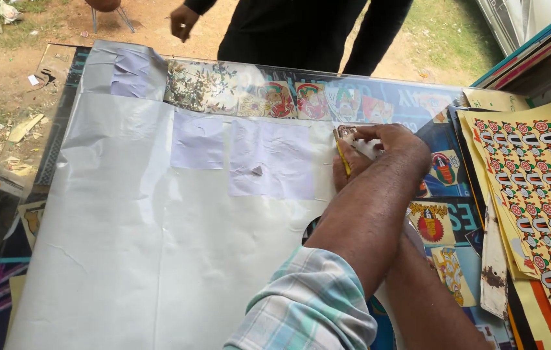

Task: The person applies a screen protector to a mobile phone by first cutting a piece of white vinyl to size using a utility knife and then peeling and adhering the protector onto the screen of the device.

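The left hand (392,146) and the right hand (348,170) meet right of centre in the frame, at the right edge of the large white sheet (159,246). The left forearm crosses over the right forearm. The left fingers (369,133) are curled closed on a small white piece (367,149) and press it down. The right fingers close on a thin yellow tool (343,157), held nearly upright just left of the white piece; its type cannot be told.

The white sheet covers the table (61,129) from the upper left to the bottom centre of the frame. Its surface left of the hands is open, with creases. 3 pale rectangular patches lie on it: 1 at the upper left (131,72), 1 at centre left (197,140), 1 at centre (272,159), the last just beside the hands. The table's left edge shows a reflective glass strip.

A row of printed picture stickers (275,98) runs along the far edge of the sheet. More stickers (432,223) lie on the dark surface right of the forearms. A yellow sticker sheet (541,188) with repeated round motifs fills the right edge of the frame, near the left hand, stacked over other sheets.

1 other person (301,29) in dark clothing stands beyond the far edge of the table, at the top centre, with 1 hand (183,21) visible. Bare ground (3,71) with grass lies at the upper left.
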